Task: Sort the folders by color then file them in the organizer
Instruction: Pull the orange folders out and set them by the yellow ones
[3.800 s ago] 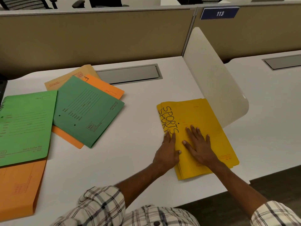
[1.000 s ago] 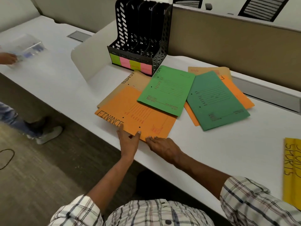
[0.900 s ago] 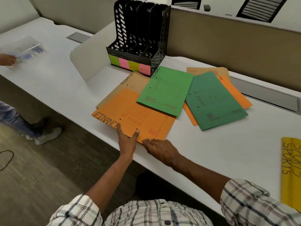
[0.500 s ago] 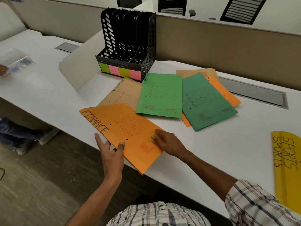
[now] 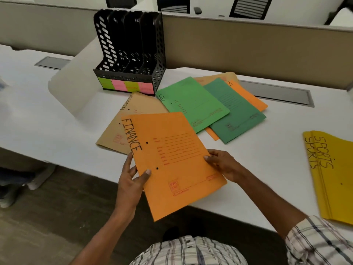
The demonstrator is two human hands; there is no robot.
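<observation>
An orange folder marked FINANCE (image 5: 172,155) is lifted off the desk, hanging partly past its front edge. My left hand (image 5: 131,178) grips its left edge and my right hand (image 5: 223,165) grips its right edge. Behind it on the desk lie a brown folder (image 5: 126,119), a light green folder marked HR (image 5: 191,102), a dark green folder (image 5: 236,113) and another orange folder (image 5: 248,96) under the greens. A stack of yellow SPORTS folders (image 5: 334,173) lies at the right. The black organizer (image 5: 131,52), with coloured labels on its slots, stands at the back with nothing in it.
A white curved divider (image 5: 76,87) stands left of the organizer. Beige partition walls (image 5: 248,46) run behind the white desk (image 5: 57,131). A metal cable cover (image 5: 277,92) is set into the desk at the back right. Another person's shoes (image 5: 11,188) are on the floor at the left.
Both hands moved from the yellow stack to the orange FINANCE folder, pulled it out from under the light green folder and lifted it toward me. The brown folder is now uncovered.
</observation>
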